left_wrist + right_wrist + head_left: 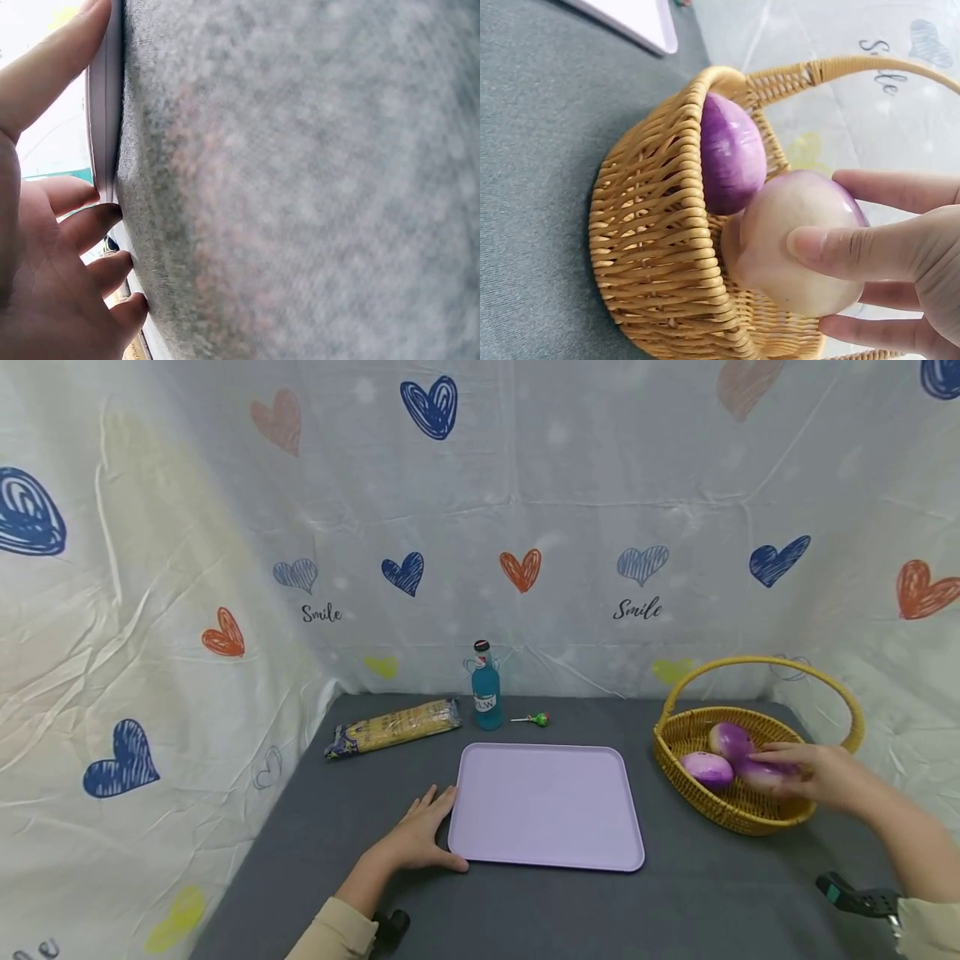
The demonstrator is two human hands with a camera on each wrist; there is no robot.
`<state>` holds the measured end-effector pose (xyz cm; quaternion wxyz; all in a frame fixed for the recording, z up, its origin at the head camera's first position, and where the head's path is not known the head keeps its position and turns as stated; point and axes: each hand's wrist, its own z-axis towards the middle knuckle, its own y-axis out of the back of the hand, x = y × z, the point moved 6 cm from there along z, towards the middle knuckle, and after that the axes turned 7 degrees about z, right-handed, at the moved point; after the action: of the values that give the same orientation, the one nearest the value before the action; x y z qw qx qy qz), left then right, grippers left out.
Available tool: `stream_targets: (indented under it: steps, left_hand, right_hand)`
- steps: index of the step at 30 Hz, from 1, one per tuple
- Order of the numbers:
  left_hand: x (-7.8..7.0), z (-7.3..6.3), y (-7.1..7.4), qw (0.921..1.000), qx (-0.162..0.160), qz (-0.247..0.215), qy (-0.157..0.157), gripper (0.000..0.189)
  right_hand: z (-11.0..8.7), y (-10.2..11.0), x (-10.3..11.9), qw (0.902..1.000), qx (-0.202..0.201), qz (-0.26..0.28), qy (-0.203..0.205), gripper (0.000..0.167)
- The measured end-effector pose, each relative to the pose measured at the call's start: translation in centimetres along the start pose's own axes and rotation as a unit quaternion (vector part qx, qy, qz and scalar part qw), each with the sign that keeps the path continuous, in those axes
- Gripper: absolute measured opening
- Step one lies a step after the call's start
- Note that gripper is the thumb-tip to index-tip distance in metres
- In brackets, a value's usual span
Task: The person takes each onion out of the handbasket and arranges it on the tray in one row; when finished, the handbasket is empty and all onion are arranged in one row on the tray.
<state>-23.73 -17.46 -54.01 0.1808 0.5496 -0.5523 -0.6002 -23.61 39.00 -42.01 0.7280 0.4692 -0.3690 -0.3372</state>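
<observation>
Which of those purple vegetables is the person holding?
The rightmost purple vegetable in the head view: the right hand grips it, while the other two lie ungripped in the basket.

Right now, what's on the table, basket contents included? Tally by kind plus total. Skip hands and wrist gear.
Purple-and-white turnip-like vegetables: 3
Wicker basket: 1
Lilac tray: 1
Blue bottle: 1
Lollipop: 1
Long yellow packet: 1
Total: 8
</observation>
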Motion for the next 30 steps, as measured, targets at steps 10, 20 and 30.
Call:
stream_targets:
  steps: [10,20,30]
  left_hand:
    - [0.1,0.1,0.0,1.0,-0.004,0.004,0.003,0.124]
    - [0.1,-0.1,0.0,0.9999,-0.004,-0.015,0.0,0.123]
    - [0.2,-0.2,0.1,0.9998,-0.009,-0.018,-0.002,0.123]
  right_hand:
    - [0.4,0.9,0.4,0.9991,0.014,0.03,-0.025,0.049]
    - [1.0,1.4,1.7,0.9991,-0.002,0.037,-0.022,0.047]
    - [1.8,1.9,3.5,0.9989,0.001,0.043,-0.018,0.047]
